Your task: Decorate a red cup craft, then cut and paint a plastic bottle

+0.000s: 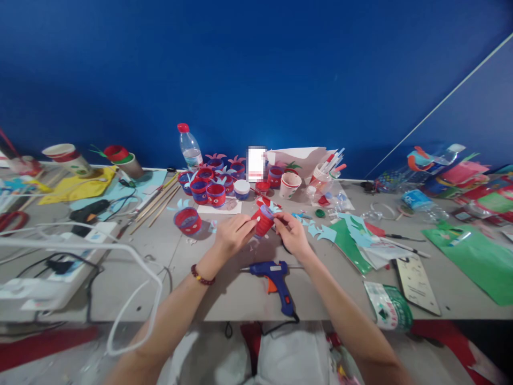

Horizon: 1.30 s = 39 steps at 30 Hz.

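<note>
A small red cup [264, 222] with a purple rim and a light blue paper piece is tilted between my two hands. My left hand [235, 234], below a beaded bracelet, has its fingers closed at the cup's left side. On the right, my right hand [292, 232] pinches the cup's rim by the blue paper. Just nearer to me lies a blue glue gun [276, 275] with an orange trigger, its nozzle pointing left. Another red and purple cup [187, 221] stands to the left, and several similar decorated cups [216, 194] are grouped behind.
A white power strip [76, 267] and a looping white cable [154, 267] are on the left. Wooden sticks [156, 206] lie behind them. A bottle [189, 147] stands at the back. Green sheets [473, 262], paper scraps and a metal plate [418, 284] cover the right side.
</note>
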Available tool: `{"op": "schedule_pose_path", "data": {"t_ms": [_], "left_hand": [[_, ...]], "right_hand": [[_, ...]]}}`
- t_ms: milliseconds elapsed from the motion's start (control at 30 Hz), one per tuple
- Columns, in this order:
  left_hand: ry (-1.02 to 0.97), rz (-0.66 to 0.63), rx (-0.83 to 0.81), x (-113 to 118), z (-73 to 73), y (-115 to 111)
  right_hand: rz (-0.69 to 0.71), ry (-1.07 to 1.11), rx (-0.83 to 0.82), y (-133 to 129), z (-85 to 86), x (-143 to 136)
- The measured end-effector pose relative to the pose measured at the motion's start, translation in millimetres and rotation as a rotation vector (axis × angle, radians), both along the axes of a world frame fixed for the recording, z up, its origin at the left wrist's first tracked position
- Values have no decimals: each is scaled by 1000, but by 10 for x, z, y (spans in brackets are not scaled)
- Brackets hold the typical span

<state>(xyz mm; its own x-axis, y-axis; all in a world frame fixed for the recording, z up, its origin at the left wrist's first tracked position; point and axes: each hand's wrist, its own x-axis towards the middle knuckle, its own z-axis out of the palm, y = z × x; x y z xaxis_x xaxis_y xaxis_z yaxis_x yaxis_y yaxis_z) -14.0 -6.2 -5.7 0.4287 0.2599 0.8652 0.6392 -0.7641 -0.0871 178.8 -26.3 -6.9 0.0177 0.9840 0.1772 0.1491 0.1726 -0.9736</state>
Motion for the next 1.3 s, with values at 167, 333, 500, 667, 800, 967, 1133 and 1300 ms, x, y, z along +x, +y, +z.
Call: {"op": "schedule_pose_path", "data": {"t_ms": [167, 333, 500, 667, 800, 967, 1133, 1300], "left_hand": [[8, -14, -44, -1, -27, 13], [-73, -53, -203, 19, -33, 1], [-494, -104, -665, 70, 7, 22], [-671, -346, -1194, 98, -36, 112], [-678, -377, -1348, 110, -73, 107], [-678, -424, -1422, 121, -74, 83], [-697, -398, -1445, 127, -65, 84], [-690, -348, -1411, 113, -63, 86]], "right_hand": [[-17, -24, 23, 2, 8, 1], [-36, 21, 6, 32, -30, 12], [14, 113, -58, 58, -76, 27], [39, 124, -66, 54, -62, 20], [36, 77, -12, 26, -21, 6], [45, 23, 30, 10, -12, 4], [48, 26, 41, 13, -3, -2], [82, 93, -18, -11, 74, -18]]}}
